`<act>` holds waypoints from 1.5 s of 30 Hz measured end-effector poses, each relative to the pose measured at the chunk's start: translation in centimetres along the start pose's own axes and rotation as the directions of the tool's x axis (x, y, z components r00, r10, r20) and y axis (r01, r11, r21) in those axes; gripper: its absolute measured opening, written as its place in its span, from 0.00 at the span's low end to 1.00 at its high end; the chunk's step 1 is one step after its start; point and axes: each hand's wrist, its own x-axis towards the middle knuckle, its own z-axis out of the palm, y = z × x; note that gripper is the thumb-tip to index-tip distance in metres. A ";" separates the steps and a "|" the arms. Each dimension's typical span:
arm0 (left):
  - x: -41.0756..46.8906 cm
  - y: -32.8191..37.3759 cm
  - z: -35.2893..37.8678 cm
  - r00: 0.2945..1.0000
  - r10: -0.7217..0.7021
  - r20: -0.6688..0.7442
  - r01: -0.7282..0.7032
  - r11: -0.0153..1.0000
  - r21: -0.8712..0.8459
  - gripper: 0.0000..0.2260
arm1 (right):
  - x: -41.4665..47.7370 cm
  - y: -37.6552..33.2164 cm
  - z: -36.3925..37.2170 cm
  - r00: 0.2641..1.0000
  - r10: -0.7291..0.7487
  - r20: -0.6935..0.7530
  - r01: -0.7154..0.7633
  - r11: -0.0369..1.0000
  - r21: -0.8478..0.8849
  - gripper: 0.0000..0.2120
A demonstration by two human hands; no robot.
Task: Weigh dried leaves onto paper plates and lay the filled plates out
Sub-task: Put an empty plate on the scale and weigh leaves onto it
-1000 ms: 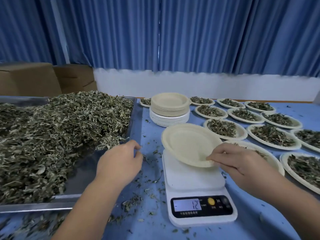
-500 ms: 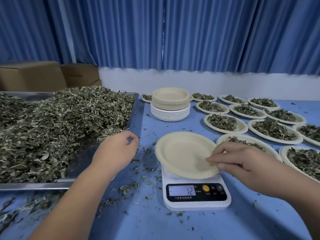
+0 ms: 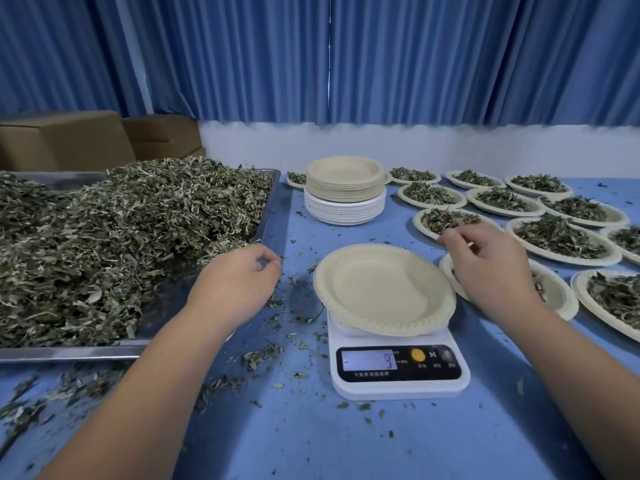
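Left hand (image 3: 239, 289) and right hand (image 3: 491, 268), both loose and empty, flank the plate (image 3: 381, 289) on your scale (image 3: 398, 389); tray (image 3: 69, 353) left, filled plates (image 3: 568, 260) right, leaf-strewn table (image 3: 346, 445) open near.

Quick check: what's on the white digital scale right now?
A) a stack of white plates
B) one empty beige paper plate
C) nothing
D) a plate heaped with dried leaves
B: the round beige paper plate rests on the white digital kitchen scale, and no leaves are in it.
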 end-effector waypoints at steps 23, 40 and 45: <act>0.3 -1.3 -1.2 0.981 -0.111 0.157 0.074 0.972 0.224 0.29 | 0.1 0.9 -0.5 1.000 0.028 0.006 -0.028 0.999 0.033 0.12; 12.5 -3.7 -2.0 0.985 0.008 0.172 -0.079 0.910 0.408 0.26 | 0.5 1.4 -0.1 0.998 -0.054 0.021 0.053 0.998 0.036 0.11; 14.9 -4.2 -1.7 0.991 -0.045 0.123 -0.061 0.670 0.740 0.21 | 0.6 1.6 0.2 0.996 -0.076 0.049 0.076 0.997 0.001 0.11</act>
